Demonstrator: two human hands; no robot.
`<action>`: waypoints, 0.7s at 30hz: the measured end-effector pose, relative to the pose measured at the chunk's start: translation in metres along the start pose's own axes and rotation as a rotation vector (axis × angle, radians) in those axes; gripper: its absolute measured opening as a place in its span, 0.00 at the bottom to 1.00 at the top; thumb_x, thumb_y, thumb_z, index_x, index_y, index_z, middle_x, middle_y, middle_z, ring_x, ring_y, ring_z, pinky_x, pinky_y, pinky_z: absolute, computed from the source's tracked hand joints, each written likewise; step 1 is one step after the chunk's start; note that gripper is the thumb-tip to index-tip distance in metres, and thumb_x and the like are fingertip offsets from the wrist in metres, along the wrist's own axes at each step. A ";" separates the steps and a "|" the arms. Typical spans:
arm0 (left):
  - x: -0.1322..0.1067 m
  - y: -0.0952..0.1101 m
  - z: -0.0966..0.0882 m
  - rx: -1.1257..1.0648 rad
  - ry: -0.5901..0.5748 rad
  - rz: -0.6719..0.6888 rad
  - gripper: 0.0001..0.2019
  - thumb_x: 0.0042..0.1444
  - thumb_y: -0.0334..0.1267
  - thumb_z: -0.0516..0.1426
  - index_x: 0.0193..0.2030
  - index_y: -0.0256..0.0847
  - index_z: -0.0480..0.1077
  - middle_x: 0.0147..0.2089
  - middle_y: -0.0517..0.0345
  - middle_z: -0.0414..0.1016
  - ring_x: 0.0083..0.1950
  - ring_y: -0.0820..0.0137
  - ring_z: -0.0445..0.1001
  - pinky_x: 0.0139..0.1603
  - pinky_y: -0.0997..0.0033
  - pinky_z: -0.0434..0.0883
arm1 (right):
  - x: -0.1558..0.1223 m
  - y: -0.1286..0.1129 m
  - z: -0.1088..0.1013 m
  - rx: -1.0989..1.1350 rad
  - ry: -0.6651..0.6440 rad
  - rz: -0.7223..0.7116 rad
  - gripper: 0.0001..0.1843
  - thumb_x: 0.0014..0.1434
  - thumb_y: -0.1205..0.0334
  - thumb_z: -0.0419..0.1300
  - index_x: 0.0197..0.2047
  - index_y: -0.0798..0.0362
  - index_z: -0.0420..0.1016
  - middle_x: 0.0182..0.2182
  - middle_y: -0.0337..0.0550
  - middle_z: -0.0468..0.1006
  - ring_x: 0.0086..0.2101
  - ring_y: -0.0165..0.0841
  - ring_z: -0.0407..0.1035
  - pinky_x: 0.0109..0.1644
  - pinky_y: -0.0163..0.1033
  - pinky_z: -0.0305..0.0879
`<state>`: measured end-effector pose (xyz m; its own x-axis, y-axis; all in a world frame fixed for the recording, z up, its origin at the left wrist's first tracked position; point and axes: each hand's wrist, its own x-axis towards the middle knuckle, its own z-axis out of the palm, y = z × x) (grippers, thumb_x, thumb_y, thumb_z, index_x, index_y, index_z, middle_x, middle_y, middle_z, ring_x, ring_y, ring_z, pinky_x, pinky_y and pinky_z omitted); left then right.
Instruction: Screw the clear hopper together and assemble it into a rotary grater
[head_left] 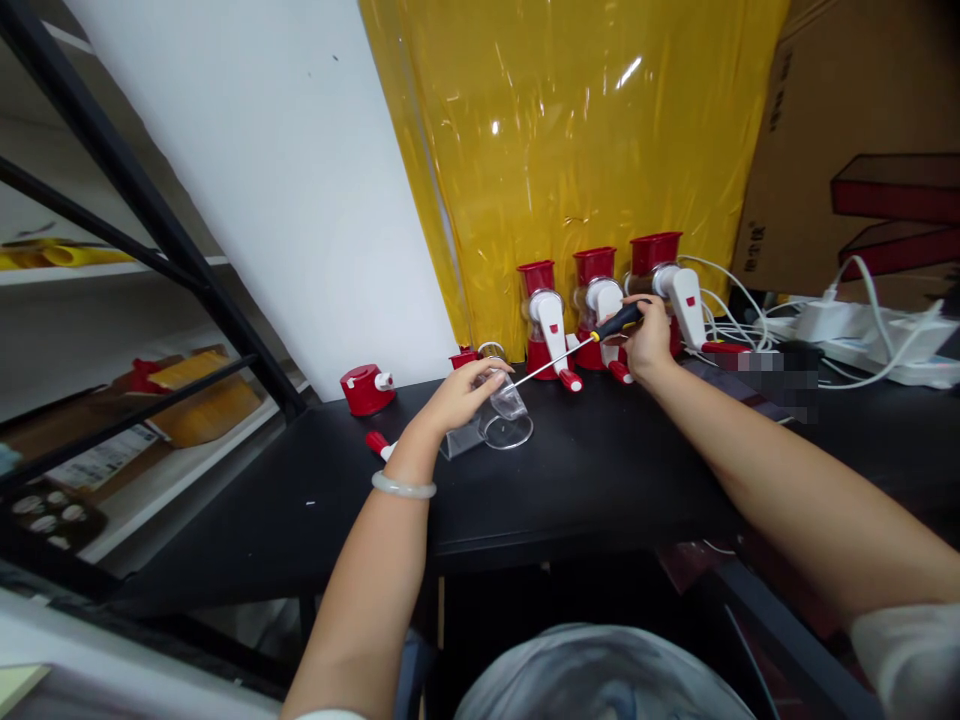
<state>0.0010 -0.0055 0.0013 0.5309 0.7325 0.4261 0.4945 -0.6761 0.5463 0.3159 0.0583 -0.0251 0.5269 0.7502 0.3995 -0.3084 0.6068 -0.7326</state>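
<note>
My right hand (649,338) is closed around the black-and-yellow handle of a screwdriver (619,320). Its long metal shaft slants down to the left, and the tip ends beside my left hand (471,392). Those left fingers are closed over a clear plastic housing (463,438) with a round opening, which lies on the black table; my hand covers part of it. Whether the tip touches the housing or a screw, I cannot tell. A red base (367,391) with a white knob stands left of my left hand. Nearer the wrist lies a red-handled crank (379,444), partly hidden.
Three red-and-white rotary graters (546,318) stand in a row at the back, close to my right hand. White cables and a power strip (907,345) lie at the right. Yellow plastic sheeting (570,130) hangs behind. Shelves (172,475) stand on the left.
</note>
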 end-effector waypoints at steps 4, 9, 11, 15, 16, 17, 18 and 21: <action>0.000 0.001 0.000 0.005 -0.007 -0.007 0.17 0.71 0.52 0.54 0.55 0.45 0.76 0.54 0.51 0.81 0.50 0.61 0.78 0.55 0.55 0.73 | 0.001 -0.001 0.001 -0.006 0.017 0.018 0.13 0.56 0.48 0.56 0.40 0.46 0.67 0.25 0.34 0.71 0.24 0.33 0.72 0.20 0.33 0.65; 0.000 0.000 0.000 0.005 0.002 -0.004 0.17 0.71 0.52 0.54 0.55 0.45 0.76 0.53 0.52 0.81 0.48 0.62 0.78 0.54 0.57 0.74 | 0.002 0.000 0.002 -0.085 0.086 -0.043 0.16 0.51 0.48 0.65 0.39 0.46 0.67 0.28 0.32 0.70 0.21 0.28 0.66 0.18 0.33 0.64; 0.000 0.000 0.000 0.001 0.000 -0.003 0.17 0.71 0.52 0.54 0.55 0.45 0.76 0.53 0.51 0.81 0.49 0.61 0.78 0.54 0.57 0.74 | 0.001 -0.001 0.002 -0.105 0.103 -0.056 0.19 0.51 0.47 0.68 0.39 0.46 0.66 0.26 0.30 0.68 0.19 0.26 0.62 0.16 0.32 0.59; 0.000 0.000 0.000 0.010 -0.004 -0.001 0.18 0.71 0.53 0.54 0.55 0.45 0.76 0.55 0.51 0.81 0.50 0.61 0.78 0.55 0.56 0.74 | -0.004 -0.005 0.003 -0.135 0.111 -0.081 0.22 0.54 0.42 0.68 0.38 0.45 0.64 0.23 0.28 0.65 0.16 0.24 0.56 0.14 0.31 0.51; 0.000 0.001 0.000 0.012 -0.003 0.002 0.18 0.71 0.53 0.54 0.55 0.45 0.76 0.56 0.51 0.81 0.51 0.61 0.78 0.56 0.56 0.73 | -0.005 -0.006 0.003 -0.131 0.112 -0.085 0.21 0.56 0.41 0.66 0.38 0.45 0.64 0.23 0.29 0.64 0.16 0.25 0.56 0.14 0.31 0.52; 0.000 0.001 0.000 0.014 -0.001 0.005 0.18 0.71 0.53 0.54 0.55 0.45 0.76 0.56 0.51 0.81 0.52 0.60 0.78 0.56 0.56 0.73 | -0.006 -0.007 0.003 -0.118 0.112 -0.085 0.20 0.57 0.41 0.64 0.38 0.45 0.64 0.23 0.30 0.65 0.16 0.26 0.57 0.15 0.31 0.54; 0.000 0.001 0.000 0.016 0.001 0.005 0.18 0.71 0.53 0.54 0.55 0.45 0.76 0.57 0.51 0.81 0.52 0.60 0.78 0.57 0.56 0.73 | -0.006 -0.007 0.003 -0.097 0.106 -0.078 0.18 0.59 0.41 0.61 0.38 0.45 0.64 0.24 0.31 0.66 0.18 0.27 0.60 0.15 0.32 0.56; 0.000 0.001 0.000 0.016 -0.001 -0.005 0.18 0.71 0.53 0.54 0.55 0.45 0.76 0.56 0.51 0.81 0.51 0.60 0.78 0.56 0.56 0.74 | -0.007 -0.007 0.003 -0.016 0.037 -0.043 0.16 0.59 0.43 0.56 0.40 0.45 0.64 0.26 0.34 0.70 0.24 0.33 0.70 0.20 0.35 0.65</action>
<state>0.0018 -0.0055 0.0015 0.5290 0.7356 0.4232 0.5079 -0.6740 0.5365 0.3122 0.0489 -0.0213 0.5687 0.7131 0.4100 -0.2726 0.6337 -0.7240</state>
